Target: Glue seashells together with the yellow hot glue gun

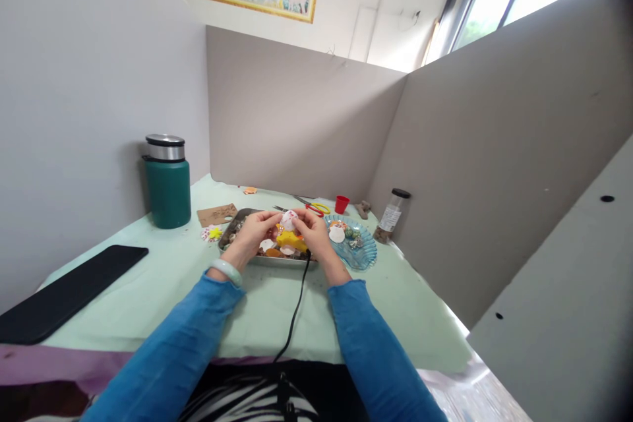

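Between both hands is a small white, rounded piece with pinkish-red specks [289, 219], possibly a shell. My left hand [253, 232], with a pale bangle at the wrist, pinches its left edge. The fingers of my right hand [312, 232] close on its right side. Just below lies a yellow hot glue gun [293, 241] with a black cord [297, 310] running toward me. It rests over a metal tray [281, 263] of shells and small pieces, partly covered by my hands. A blue shell-shaped plate [368, 258] with a white disc and small pieces stands to the right.
A green bottle [169, 191] and a black mat [74, 290] are at left. Behind the tray lie a brown card [216, 215], scissors [317, 208] and a red cup [341, 204]. A clear jar [392, 216] stands right. Grey partitions [301, 119] enclose the table.
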Demonstrator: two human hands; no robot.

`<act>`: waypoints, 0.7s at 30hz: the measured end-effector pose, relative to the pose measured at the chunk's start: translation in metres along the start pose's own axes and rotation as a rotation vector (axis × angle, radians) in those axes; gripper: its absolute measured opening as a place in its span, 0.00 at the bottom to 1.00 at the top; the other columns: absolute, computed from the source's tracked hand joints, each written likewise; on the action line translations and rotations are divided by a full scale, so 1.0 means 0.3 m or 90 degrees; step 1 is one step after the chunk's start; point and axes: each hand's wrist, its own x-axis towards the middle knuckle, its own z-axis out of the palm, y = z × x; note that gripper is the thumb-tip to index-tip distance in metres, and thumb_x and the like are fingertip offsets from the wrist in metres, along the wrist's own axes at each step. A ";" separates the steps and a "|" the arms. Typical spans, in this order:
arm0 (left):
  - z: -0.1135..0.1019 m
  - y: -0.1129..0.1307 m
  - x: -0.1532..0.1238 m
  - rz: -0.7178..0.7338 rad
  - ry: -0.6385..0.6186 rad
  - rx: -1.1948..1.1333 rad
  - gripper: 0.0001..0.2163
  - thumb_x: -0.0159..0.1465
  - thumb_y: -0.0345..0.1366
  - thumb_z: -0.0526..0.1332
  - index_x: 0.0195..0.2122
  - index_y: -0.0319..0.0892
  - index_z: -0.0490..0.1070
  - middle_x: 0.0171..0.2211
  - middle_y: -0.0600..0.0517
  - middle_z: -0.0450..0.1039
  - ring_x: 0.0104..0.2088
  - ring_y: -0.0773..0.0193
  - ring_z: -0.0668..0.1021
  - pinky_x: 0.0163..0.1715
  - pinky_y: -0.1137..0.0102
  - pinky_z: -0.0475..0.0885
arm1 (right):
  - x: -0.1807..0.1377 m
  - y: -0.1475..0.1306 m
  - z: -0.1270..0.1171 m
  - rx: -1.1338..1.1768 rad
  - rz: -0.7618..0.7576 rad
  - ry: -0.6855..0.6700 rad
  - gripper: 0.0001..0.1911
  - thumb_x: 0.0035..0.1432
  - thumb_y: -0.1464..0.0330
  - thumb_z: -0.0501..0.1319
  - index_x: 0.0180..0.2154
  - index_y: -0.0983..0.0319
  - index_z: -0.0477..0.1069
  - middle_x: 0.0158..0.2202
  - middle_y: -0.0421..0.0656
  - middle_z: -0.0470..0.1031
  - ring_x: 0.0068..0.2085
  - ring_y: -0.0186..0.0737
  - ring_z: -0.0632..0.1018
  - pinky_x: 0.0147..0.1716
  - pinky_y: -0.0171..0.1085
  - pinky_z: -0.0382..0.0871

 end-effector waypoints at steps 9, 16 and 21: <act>0.000 -0.002 0.001 0.010 -0.001 0.002 0.18 0.44 0.46 0.73 0.26 0.36 0.73 0.15 0.56 0.65 0.17 0.72 0.66 0.19 0.75 0.62 | 0.000 0.000 0.008 0.004 0.003 0.004 0.16 0.49 0.59 0.65 0.39 0.61 0.73 0.28 0.39 0.73 0.26 0.35 0.71 0.26 0.35 0.67; -0.004 -0.013 0.001 0.002 -0.029 0.000 0.18 0.52 0.48 0.71 0.30 0.37 0.73 0.18 0.55 0.67 0.18 0.71 0.68 0.19 0.75 0.61 | -0.010 -0.015 -0.003 0.057 0.037 0.017 0.18 0.51 0.57 0.65 0.40 0.60 0.70 0.29 0.38 0.74 0.28 0.36 0.76 0.30 0.36 0.72; -0.004 -0.014 0.002 0.024 -0.007 0.030 0.18 0.50 0.46 0.71 0.31 0.35 0.76 0.17 0.54 0.67 0.18 0.71 0.67 0.19 0.74 0.60 | -0.010 -0.014 0.005 0.071 0.055 -0.011 0.19 0.49 0.56 0.67 0.39 0.60 0.69 0.29 0.39 0.75 0.28 0.36 0.77 0.33 0.38 0.74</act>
